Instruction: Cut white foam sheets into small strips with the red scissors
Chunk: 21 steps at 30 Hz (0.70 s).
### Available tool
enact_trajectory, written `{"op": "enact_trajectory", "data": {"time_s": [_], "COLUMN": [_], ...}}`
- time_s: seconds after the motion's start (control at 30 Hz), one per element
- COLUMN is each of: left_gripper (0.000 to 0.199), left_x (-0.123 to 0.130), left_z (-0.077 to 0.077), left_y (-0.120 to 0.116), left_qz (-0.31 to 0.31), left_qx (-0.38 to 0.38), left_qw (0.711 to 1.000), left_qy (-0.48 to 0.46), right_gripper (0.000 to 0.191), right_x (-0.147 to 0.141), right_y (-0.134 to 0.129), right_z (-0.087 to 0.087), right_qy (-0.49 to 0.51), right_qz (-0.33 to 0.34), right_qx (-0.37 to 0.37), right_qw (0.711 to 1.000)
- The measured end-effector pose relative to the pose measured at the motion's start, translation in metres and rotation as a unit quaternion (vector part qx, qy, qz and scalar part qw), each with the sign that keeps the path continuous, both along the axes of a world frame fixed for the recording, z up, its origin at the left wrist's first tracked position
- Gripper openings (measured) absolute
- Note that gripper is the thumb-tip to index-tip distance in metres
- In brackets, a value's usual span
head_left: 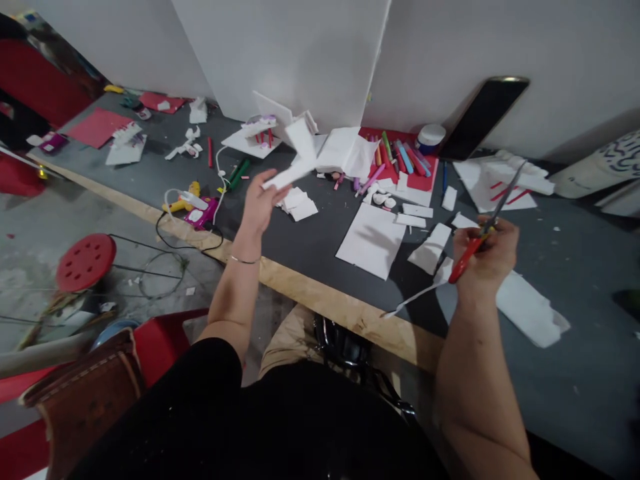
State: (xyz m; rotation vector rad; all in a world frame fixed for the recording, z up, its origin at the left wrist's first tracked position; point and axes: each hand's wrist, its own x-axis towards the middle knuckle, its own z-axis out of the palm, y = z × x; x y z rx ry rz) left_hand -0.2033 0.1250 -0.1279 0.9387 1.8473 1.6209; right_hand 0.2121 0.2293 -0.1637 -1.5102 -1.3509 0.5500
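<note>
Bent white foam board (295, 157) and red-handled scissors (465, 257), blades up, are held aloft.

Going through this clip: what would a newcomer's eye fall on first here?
First, the red-handled scissors held up in the right hand, at the right of the view. At centre, the left hand raises an angled piece of white foam board. Behind it, coloured pens lie bunched at the back of the dark table.
</note>
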Motion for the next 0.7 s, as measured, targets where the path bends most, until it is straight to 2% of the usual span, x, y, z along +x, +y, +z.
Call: {"op": "enact_trajectory", "data": {"time_s": [0.07,0.13,0.23,0.33,0.43,0.53,0.6,0.7], "left_gripper": [0.017,0.012,0.015,0.014,0.011,0.009,0.006,0.008], "left_x": [0.030,0.058,0.093,0.119,0.135,0.139,0.139,0.140], "left_z": [-0.004,-0.006,-0.007,-0.010,-0.015,-0.017,-0.015,-0.012], "left_y": [0.011,0.019,0.029,0.039,0.045,0.047,0.047,0.045], "left_qz": [-0.065,-0.103,-0.143,-0.198,-0.264,-0.305,-0.321,-0.334], "left_qx": [-0.011,-0.035,-0.076,-0.131,-0.185,-0.213,-0.213,-0.189], "left_qw": [0.992,0.977,0.962,0.947,0.933,0.924,0.920,0.918], "left_qy": [-0.111,-0.183,-0.221,-0.216,-0.161,-0.092,-0.075,-0.098], "right_gripper": [0.040,0.039,0.037,0.037,0.042,0.043,0.043,0.047], "right_x": [-0.002,-0.004,-0.007,-0.006,-0.003,0.000,0.000,-0.004], "right_y": [-0.003,-0.007,-0.013,-0.016,-0.016,-0.016,-0.018,-0.021], "right_z": [0.005,0.008,0.007,0.000,-0.007,-0.011,-0.011,-0.008], "right_qy": [0.029,0.051,0.056,0.032,0.021,0.020,0.020,0.031], "right_qz": [-0.007,0.018,0.055,0.079,0.101,0.113,0.118,0.133], "right_qx": [-0.014,-0.021,-0.005,0.015,0.029,0.036,0.034,0.015], "right_qw": [0.999,0.998,0.997,0.996,0.994,0.993,0.992,0.990]}}
